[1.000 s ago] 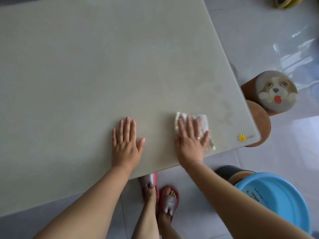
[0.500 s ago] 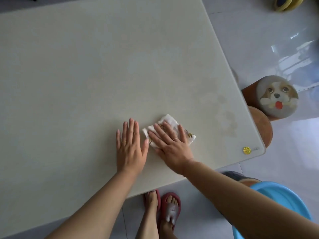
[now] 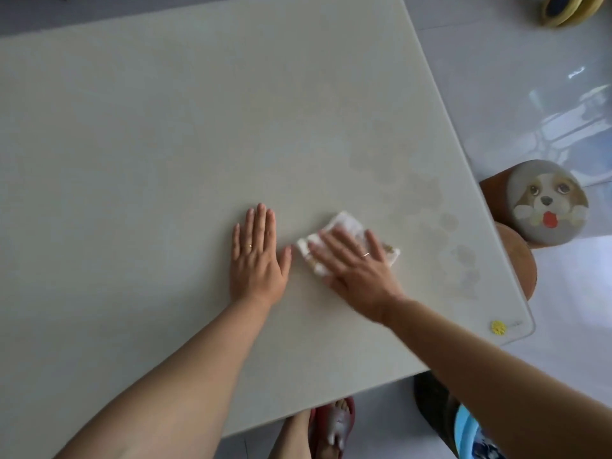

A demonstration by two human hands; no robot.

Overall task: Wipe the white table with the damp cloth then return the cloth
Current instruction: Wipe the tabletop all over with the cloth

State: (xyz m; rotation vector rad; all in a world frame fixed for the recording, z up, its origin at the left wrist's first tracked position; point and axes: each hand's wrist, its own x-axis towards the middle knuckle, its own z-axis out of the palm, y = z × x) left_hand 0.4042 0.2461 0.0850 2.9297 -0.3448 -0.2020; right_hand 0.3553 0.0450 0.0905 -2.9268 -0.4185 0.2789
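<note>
The white table (image 3: pixel 165 144) fills most of the view. A folded white cloth (image 3: pixel 344 228) with a small yellowish print lies flat on it near the front right. My right hand (image 3: pixel 356 265) presses down on the cloth with the fingers spread, covering most of it. My left hand (image 3: pixel 256 256) rests flat on the bare tabletop just left of the cloth, fingers together, holding nothing. Faint damp marks (image 3: pixel 427 197) show on the table to the right of the cloth.
A round stool with a dog picture (image 3: pixel 548 202) and a brown stool (image 3: pixel 516 260) stand against the table's right edge. A blue basin (image 3: pixel 470 432) sits on the tiled floor at lower right. My feet in red slippers (image 3: pixel 331 425) are below the front edge.
My right hand slid the cloth left from near the front right corner toward my left hand, then a little farther from the table's front edge. My left hand stayed flat in place.
</note>
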